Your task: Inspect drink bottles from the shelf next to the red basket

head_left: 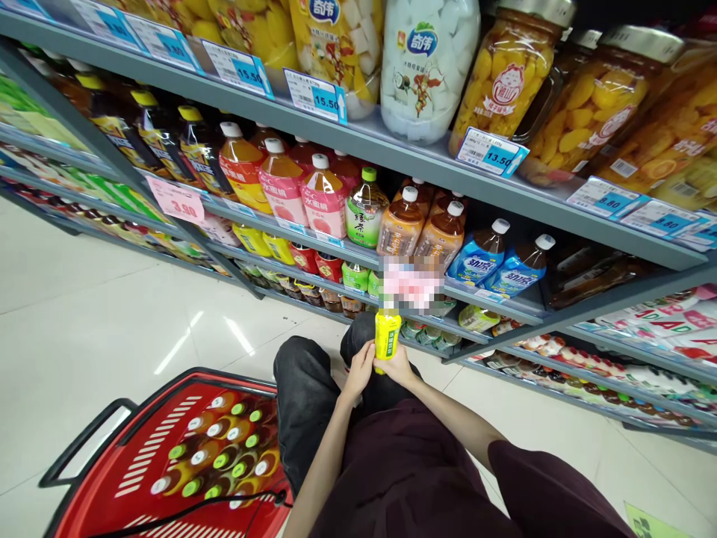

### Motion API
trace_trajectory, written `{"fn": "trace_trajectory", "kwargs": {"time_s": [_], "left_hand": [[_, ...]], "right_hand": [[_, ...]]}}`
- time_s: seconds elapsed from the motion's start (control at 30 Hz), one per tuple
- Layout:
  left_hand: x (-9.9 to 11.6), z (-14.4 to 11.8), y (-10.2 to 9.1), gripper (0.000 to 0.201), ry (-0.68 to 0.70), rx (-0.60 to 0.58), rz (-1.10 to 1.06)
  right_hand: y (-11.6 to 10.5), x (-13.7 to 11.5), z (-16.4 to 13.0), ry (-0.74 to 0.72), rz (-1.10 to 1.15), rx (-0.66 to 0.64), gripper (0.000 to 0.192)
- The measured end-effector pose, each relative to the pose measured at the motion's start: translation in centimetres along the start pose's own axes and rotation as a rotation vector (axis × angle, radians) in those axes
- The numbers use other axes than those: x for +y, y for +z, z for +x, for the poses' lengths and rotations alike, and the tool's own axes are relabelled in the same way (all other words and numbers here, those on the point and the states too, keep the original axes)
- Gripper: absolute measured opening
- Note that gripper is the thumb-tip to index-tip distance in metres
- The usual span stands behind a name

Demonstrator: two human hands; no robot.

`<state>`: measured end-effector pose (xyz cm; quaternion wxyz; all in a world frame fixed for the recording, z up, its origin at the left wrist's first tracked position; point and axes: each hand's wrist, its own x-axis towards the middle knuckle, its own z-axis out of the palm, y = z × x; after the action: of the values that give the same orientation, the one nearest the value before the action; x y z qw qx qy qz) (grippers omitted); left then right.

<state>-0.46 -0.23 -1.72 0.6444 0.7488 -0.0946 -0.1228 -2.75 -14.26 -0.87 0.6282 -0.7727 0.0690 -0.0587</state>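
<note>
- I hold a small yellow drink bottle (387,333) upright in front of me, just above my knees, low before the shelving; its top runs into a blurred patch, so I cannot tell what the cap looks like.
- My left hand (360,369) wraps the bottle's lower left side, fingers curled round it and the wrist bent slightly inward.
- My right hand (399,368) cups the bottle's base and lower right side from beneath, thumb toward the label; both hands are closed on the bottle and touch each other at its foot.
- Both forearms reach forward and converge, the left bare arm coming up from the lower middle, the right from a dark maroon sleeve (538,486) at lower right.
- I am crouched: my knees in dark trousers (302,388) sit right under the hands.
- Just left of my knee stands a red shopping basket (140,463) on the pale tiled floor, packed with upright bottles with green, white and orange caps.
- Ahead, the grey shelf (392,153) carries rows of tea and juice bottles, among them a green tea bottle (364,209) and blue-labelled bottles (482,258).
- On the top tier stand big jars of preserved fruit (507,75) over blue price tags (490,153).
</note>
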Motion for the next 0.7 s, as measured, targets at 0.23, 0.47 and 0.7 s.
{"fn": "trace_trajectory", "kwargs": {"time_s": [0.23,0.47,0.7], "left_hand": [[0.4,-0.1,0.0,0.060,-0.014,0.008,-0.007],[0.7,0.0,0.0,0.060,-0.017,0.001,-0.016],[0.3,0.0,0.2,0.058,-0.006,0.021,-0.014]], "right_hand": [[0.0,-0.3,0.0,-0.019,0.004,-0.004,0.024],[0.0,-0.5,0.0,-0.011,0.020,-0.012,0.025],[0.0,-1.1,-0.1,0.011,0.014,-0.003,0.025]]}}
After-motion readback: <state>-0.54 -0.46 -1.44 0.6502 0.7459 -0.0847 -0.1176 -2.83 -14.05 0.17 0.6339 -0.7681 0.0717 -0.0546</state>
